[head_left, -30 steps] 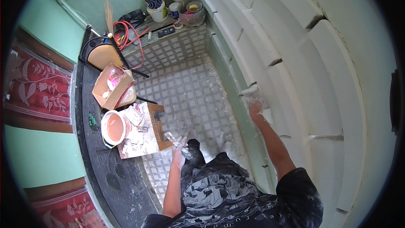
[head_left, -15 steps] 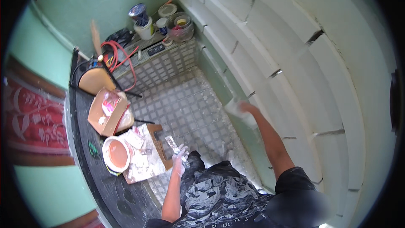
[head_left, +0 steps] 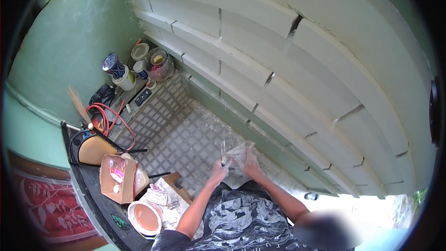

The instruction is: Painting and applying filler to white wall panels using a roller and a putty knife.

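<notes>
My left hand (head_left: 218, 172) is closed around the handle of a putty knife (head_left: 223, 148), whose whitish-smeared blade points away from me. Close to its right, my right hand (head_left: 251, 165) grips a pale, thin, flat sheet (head_left: 239, 151); its exact kind does not show. Sheet and blade are nearly together in front of my body, above the tiled floor. Whitish smears cover the fingers. Beyond them rises a wall of white panels (head_left: 246, 56) in stepped rows, with dark gaps at some joints.
At lower left, a white bucket of pinkish paste (head_left: 146, 217) stands by a smeared board (head_left: 169, 200). A cardboard box (head_left: 123, 190) and a chair (head_left: 95, 148) are behind it. Tubs and cans (head_left: 125, 81) and a red hose (head_left: 104, 111) lie on a far ledge (head_left: 139, 83).
My right hand has left the panel wall with the pale sheet and come in beside my left hand. The putty knife has moved right and is raised. The view has turned to the right.
</notes>
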